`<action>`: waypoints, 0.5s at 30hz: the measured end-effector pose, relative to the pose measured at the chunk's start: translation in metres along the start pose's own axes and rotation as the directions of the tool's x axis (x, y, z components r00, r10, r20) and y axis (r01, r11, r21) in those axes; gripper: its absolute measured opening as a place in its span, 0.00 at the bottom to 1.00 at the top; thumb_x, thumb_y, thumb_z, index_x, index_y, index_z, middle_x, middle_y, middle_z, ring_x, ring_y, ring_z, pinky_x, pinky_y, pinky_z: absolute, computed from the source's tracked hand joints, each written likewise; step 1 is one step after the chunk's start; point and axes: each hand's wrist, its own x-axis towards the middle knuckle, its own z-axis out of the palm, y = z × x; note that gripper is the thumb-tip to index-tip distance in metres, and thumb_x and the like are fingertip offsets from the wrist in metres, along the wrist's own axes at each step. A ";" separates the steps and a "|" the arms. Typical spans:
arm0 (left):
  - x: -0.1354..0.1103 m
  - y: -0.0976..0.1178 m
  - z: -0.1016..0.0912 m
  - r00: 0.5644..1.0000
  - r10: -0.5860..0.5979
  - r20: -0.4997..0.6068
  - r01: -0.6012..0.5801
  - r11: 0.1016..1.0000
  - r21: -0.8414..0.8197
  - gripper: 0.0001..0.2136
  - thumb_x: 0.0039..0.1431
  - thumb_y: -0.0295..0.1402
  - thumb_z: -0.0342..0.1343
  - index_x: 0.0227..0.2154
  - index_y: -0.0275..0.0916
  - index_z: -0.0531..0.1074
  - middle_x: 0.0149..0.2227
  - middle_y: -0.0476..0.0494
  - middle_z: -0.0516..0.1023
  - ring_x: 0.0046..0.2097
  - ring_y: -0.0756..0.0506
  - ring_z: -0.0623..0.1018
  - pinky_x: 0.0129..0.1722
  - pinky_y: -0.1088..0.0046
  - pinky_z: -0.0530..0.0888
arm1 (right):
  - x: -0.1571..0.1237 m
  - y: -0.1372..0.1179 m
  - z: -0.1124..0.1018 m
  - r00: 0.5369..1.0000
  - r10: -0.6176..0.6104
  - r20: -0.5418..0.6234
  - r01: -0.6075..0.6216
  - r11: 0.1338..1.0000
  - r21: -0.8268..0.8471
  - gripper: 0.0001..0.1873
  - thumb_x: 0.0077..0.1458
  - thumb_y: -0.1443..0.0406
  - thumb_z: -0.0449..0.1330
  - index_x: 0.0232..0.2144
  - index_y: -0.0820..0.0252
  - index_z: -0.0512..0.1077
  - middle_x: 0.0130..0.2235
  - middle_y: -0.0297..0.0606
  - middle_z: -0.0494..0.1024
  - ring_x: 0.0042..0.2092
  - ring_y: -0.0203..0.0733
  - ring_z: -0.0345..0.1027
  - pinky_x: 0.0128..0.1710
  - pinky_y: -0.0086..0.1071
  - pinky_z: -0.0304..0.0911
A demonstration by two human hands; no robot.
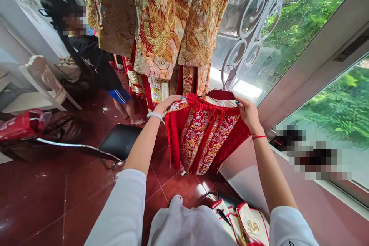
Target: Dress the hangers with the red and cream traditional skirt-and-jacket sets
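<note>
A red embroidered skirt with silver and gold patterns and pleated red side panels hangs spread out in front of me. My left hand is closed on the left end of its gathered waist. On the other side, my right hand pinches the right end of the waist, arm stretched out. A red cord is tied in a bow at the skirt's front. Behind the waist, between my hands, shows a dark red flat piece; whether it is the waistband's back or something separate, I cannot tell.
Gold embroidered garments hang just beyond the skirt. A black-seated chair stands left, and a person in a black shirt bends over behind it. White bags with red trim lie low at right, near the window wall.
</note>
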 end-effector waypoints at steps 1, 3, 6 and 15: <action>0.000 0.002 0.000 1.000 0.024 -0.009 -0.024 1.000 0.006 0.17 0.44 0.47 0.68 0.27 0.38 0.73 0.27 0.46 0.76 0.32 0.45 0.77 0.35 0.68 0.75 | -0.002 0.000 -0.002 1.000 -0.008 0.004 0.008 1.000 -0.010 0.26 0.60 0.67 0.47 0.55 0.57 0.76 0.42 0.46 0.82 0.42 0.54 0.73 0.44 0.44 0.67; -0.001 0.006 -0.002 0.987 0.129 -0.095 -0.121 0.989 0.082 0.19 0.40 0.45 0.70 0.27 0.38 0.71 0.28 0.49 0.73 0.33 0.46 0.75 0.36 0.70 0.73 | -0.007 -0.002 -0.005 1.000 -0.021 0.006 0.021 1.000 -0.020 0.26 0.61 0.68 0.47 0.55 0.57 0.76 0.42 0.45 0.82 0.42 0.53 0.73 0.44 0.44 0.66; -0.008 0.004 -0.003 0.938 0.267 -0.222 -0.214 0.948 0.237 0.18 0.43 0.44 0.69 0.29 0.38 0.71 0.30 0.48 0.73 0.36 0.46 0.74 0.40 0.71 0.72 | -0.008 -0.004 -0.002 1.000 -0.022 -0.003 0.022 1.000 0.001 0.26 0.61 0.69 0.47 0.56 0.56 0.75 0.44 0.43 0.82 0.44 0.52 0.72 0.48 0.44 0.65; -0.036 -0.034 0.009 0.956 0.219 -0.196 -0.186 0.967 0.173 0.24 0.59 0.49 0.57 0.52 0.38 0.70 0.56 0.35 0.73 0.57 0.40 0.73 0.58 0.62 0.71 | -0.017 -0.020 0.011 0.995 0.077 -0.066 -0.075 0.997 0.032 0.26 0.64 0.68 0.46 0.61 0.51 0.69 0.56 0.41 0.76 0.60 0.53 0.64 0.65 0.57 0.50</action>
